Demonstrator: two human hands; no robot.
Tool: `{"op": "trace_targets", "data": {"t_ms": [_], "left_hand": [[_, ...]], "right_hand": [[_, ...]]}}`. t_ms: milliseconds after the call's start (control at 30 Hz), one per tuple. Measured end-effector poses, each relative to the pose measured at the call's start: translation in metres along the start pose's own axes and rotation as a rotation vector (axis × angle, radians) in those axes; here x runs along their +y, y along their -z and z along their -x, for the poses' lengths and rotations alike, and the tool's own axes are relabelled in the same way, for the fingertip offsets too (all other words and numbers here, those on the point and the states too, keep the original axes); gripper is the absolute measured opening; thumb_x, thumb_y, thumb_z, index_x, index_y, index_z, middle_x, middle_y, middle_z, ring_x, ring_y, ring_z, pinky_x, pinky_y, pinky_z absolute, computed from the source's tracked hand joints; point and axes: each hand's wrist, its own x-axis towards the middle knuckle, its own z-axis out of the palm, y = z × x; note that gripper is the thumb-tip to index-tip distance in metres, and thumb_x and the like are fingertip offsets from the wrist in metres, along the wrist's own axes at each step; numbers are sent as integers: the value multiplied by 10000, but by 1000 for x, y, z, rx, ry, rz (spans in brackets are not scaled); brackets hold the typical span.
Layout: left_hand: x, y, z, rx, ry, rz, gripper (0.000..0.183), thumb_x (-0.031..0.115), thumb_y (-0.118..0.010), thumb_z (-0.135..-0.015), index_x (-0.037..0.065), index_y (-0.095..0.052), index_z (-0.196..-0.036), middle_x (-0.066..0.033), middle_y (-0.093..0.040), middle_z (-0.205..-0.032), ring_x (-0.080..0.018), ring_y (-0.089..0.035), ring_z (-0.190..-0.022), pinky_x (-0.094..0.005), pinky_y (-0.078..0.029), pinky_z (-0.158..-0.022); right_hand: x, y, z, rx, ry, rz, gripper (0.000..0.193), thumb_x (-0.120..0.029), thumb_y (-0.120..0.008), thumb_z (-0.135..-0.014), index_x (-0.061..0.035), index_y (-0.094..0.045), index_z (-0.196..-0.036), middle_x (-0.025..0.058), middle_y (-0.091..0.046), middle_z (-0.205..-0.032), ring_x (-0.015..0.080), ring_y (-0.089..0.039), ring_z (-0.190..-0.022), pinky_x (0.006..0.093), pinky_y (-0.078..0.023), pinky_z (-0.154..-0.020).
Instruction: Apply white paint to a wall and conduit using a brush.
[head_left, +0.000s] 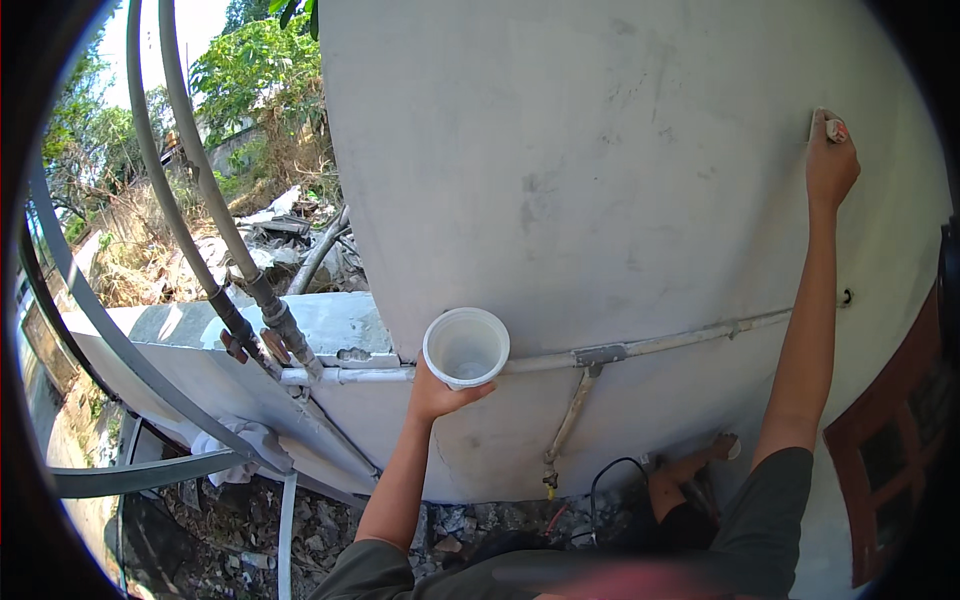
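Note:
My left hand (436,393) grips a white plastic tub (466,350) from below and the side, its round mouth facing up. The tub's inside looks pale; whether anything lies in it is hard to tell. High on the right, my right arm reaches up to the whitish plastered wall (470,130). There my right hand (833,172) is closed around a small hand tool (837,130) with a pale, red-marked handle end. A thin flat edge of it shows against the wall; its exact kind is unclear.
A white pipe (690,337) with a tap (550,478) runs along the wall. Two grey upright pipes (215,190) and curved metal bars (110,300) stand left. Another person's hand (722,447) is at lower right, by a brown framed window or door (890,450). Rubble (230,530) covers the ground.

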Motion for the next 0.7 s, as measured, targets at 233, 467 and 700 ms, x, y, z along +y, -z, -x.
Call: {"op": "trace_targets", "data": {"t_ms": [233, 467, 700], "left_hand": [[4, 3, 0, -8, -14, -32, 579, 197, -893, -594, 2, -650, -1082, -97, -714, -998, -201, -687, -917, -353, -534, -841], [11, 5, -2, -39, -18, -67, 550, 194, -887, -605, -1, -656, -1064, -97, -719, -982, -197, -692, -896, -345, -539, -828], [6, 7, 0, -41, 7, -36, 580, 175, -885, -595, 22, -653, -1105, -88, -707, -1036, -207, -674, -959, -360, -520, -873]], "right_hand": [[-82, 13, -8, 10, -74, -84, 373, -432, -618, -924, -100, -748, -1033, 122, -744, -967, 285, -715, -908, 382, -536, -852], [-175, 32, 11, -39, -72, -547, 355, -303, -692, -918, 36, -724, -1019, 115, -738, -994, 209, -714, -943, 336, -585, -852], [-242, 25, 29, -144, 124, -1325, 143, -105, -651, -937, 28, -695, -911, 89, -710, -847, 132, -676, -718, 281, -543, -615]]}}
